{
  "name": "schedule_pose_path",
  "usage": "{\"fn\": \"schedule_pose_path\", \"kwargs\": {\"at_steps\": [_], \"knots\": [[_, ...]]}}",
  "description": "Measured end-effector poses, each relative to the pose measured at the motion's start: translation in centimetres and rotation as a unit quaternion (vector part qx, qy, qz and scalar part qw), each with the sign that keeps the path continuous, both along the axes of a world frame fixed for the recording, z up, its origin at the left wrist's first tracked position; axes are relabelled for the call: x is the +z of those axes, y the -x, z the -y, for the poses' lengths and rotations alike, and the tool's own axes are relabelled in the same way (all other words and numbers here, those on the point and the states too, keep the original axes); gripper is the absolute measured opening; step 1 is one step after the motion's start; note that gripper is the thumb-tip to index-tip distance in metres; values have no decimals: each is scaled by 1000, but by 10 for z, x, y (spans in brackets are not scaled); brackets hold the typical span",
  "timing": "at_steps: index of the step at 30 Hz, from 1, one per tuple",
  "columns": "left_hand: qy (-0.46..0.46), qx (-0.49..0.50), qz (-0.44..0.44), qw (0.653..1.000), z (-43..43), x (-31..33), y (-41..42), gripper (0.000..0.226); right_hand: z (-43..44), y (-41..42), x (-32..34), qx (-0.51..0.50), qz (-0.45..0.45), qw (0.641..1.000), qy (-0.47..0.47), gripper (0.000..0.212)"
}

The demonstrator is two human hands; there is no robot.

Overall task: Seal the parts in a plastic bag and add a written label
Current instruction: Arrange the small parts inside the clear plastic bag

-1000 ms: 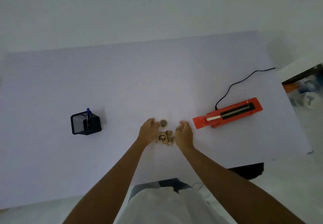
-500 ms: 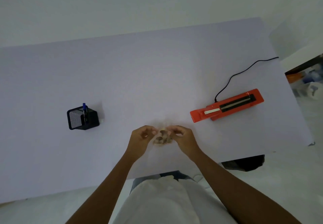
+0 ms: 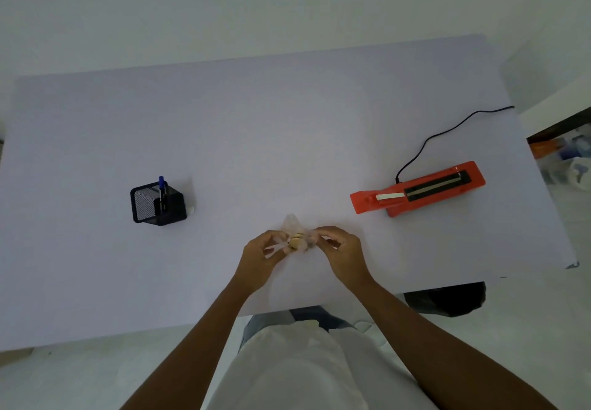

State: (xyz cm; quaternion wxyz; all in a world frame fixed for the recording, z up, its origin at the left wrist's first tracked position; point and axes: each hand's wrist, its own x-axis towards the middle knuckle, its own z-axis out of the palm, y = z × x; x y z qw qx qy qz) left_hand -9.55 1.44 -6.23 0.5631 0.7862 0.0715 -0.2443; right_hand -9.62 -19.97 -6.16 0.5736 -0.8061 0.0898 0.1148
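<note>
A small clear plastic bag [image 3: 292, 224] hangs between my two hands above the near middle of the white table [image 3: 256, 128]. Several small tan round parts [image 3: 297, 240] show through its film. My left hand [image 3: 260, 254] pinches the bag's left edge with curled fingers. My right hand [image 3: 340, 249] pinches its right edge the same way. An orange heat sealer [image 3: 419, 188] lies on the table to the right, with a black cord [image 3: 438, 140] running off the far right edge. A blue pen [image 3: 161, 185] stands in a black mesh holder [image 3: 156, 203] at the left.
A small white item [image 3: 191, 209] peeks out beside the mesh holder. Shelving with stored items [image 3: 563, 153] stands past the table's right edge. A dark object [image 3: 447, 299] sits under the table's near right edge.
Earlier the tan parts lay loose on the table between my hands. My hands have gathered them up, and the parts now sit in the clear bag held off the table.
</note>
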Motion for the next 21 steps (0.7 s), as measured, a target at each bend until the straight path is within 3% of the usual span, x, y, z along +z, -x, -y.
{"fn": "schedule_pose_path", "kwargs": {"at_steps": [1, 4, 7, 9, 13, 16, 21], "knots": [[24, -3, -9, 1000, 0, -2, 2, 25, 0, 0, -1, 3, -4, 1000, -2, 19], [66, 18, -57, 996, -1, -20, 10, 67, -1, 1, -4, 12, -43, 999, -16, 24], [53, 6, -32, 998, 7, -10, 8, 36, -5, 2, -2, 26, -69, 997, -30, 31], [52, 12, -41, 998, 10, -5, 3, 27, -7, 2, -3, 24, -74, 996, -31, 33], [-18, -7, 4, 1000, 5, -12, 0, 37, -11, 1, -7, 17, -97, 995, -20, 34], [0, 9, -5, 1000, 0, -21, -1, 21, -13, 0, -10, 9, -97, 995, -14, 25], [38, 33, -31, 998, -5, -13, -2, 41, -13, -9, -12, 20, -119, 992, -19, 23]]}}
